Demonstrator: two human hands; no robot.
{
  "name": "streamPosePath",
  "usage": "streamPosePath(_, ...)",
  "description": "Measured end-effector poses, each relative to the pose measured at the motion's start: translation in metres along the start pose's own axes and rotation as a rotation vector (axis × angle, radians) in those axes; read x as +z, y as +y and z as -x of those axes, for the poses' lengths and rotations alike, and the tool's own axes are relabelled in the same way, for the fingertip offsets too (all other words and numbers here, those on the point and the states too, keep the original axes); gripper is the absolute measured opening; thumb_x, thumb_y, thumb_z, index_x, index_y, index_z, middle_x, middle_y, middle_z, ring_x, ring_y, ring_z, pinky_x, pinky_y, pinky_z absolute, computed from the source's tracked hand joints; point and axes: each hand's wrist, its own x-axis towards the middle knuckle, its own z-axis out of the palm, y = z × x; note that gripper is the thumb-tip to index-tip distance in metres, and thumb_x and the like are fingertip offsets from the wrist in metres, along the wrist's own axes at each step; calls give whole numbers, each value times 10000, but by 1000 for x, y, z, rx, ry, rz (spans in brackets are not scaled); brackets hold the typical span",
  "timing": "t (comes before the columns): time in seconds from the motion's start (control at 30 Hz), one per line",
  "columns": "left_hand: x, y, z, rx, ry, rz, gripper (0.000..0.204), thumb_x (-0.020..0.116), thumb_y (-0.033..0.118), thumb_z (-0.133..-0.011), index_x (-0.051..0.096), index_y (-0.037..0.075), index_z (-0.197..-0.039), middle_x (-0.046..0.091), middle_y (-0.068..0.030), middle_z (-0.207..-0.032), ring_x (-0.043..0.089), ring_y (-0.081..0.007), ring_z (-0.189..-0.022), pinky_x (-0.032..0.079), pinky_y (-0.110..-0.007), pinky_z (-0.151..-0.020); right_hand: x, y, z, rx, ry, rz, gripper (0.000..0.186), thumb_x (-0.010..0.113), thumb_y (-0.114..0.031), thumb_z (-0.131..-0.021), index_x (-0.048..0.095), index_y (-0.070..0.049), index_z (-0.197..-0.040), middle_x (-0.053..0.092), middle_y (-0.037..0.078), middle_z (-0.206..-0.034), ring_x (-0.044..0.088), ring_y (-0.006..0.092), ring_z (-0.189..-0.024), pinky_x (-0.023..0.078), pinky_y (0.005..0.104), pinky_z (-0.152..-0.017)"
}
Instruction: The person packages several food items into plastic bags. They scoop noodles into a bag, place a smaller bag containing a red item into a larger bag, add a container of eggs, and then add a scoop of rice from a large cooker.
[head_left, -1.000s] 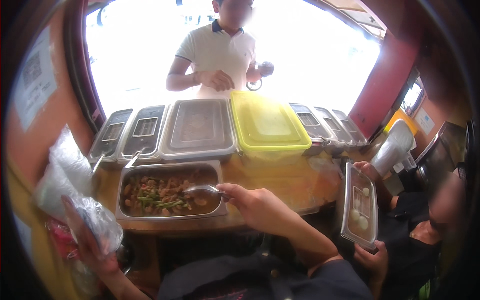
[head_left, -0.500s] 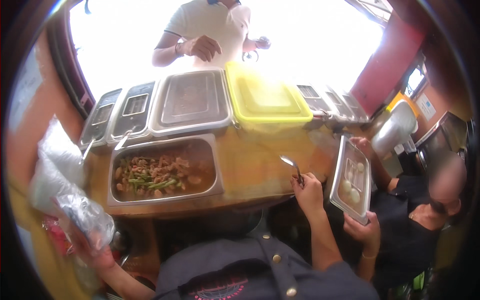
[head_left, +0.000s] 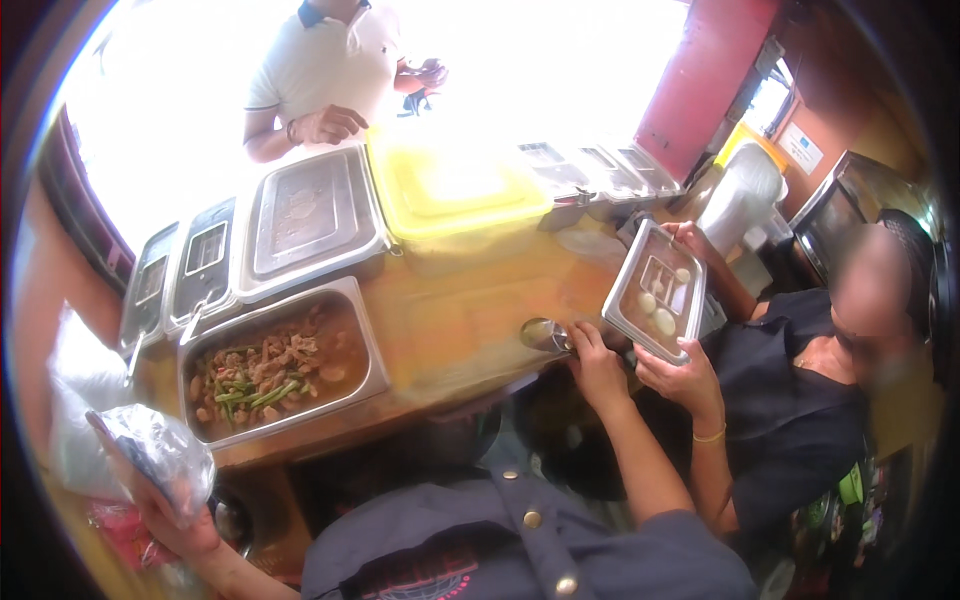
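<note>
And here's the room: a wide, bright opening across the far side, a red post (head_left: 705, 85) to its right, and a person in a white shirt (head_left: 325, 65) standing outside. Below runs the wooden worktop (head_left: 450, 315), bare in the middle, with a row of lidded tubs along its far edge: a yellow-lidded tub (head_left: 455, 205), a grey-lidded tub (head_left: 312, 220) and slimmer ones at either end. At right, a co-worker (head_left: 785, 390) holds a tray (head_left: 623, 266) of pale, egg-like pieces, tilted up. At near left sits the open metal pan (head_left: 375, 340) of meat and green beans (head_left: 260, 375), long axis roughly along the worktop, rising toward the far right. Now the hands! The pan lies between them: ahead and right of the left hand (head_left: 182, 530), the nearer one, and well to the left of the right hand (head_left: 597, 367), which is just beside that tray. The left grasps a clear plastic bag (head_left: 165, 455), fingers partly hidden; the right has its fingers closed round a metal spoon (head_left: 542, 334), bowl pointing left, toward the pan but well apart from it.
</note>
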Motion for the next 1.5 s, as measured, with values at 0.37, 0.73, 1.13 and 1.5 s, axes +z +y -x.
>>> streamPosePath(0.37,16,14,-15,-460,102,946,543,533,227,-990,360,-18,-1443,436,-100,-1436,488,-242,-1259,429,-395,-1054,-20,-3,16,-653,422,133,223,699,-98,-781,695,-51,-999,694,105,-986,678,219,-707,510,319,-543)
streamPosePath(0.73,9,36,-24,-690,244,1920,482,459,241,-981,403,44,-1417,522,-103,-1355,539,-260,-1214,484,-446,-995,-109,-77,63,-484,492,146,115,668,-12,-853,649,12,-963,693,196,-980,696,344,-860,560,390,-737)
streamPosePath(1.13,9,5,-42,-619,373,1904,553,432,327,-1022,296,83,-1499,466,-85,-1424,455,-248,-1289,367,-431,-1086,-170,-153,12,-317,379,-301,333,664,-146,-832,557,42,-1084,625,197,-1055,585,278,-1015,454,393,-899)
streamPosePath(1.5,-16,-40,3,-676,430,1723,610,509,362,-975,342,58,-1477,479,-129,-1395,469,-292,-1269,377,-434,-1068,-53,-299,-144,-378,-382,-118,149,560,-97,-869,590,14,-964,662,230,-911,630,402,-897,467,481,-773)
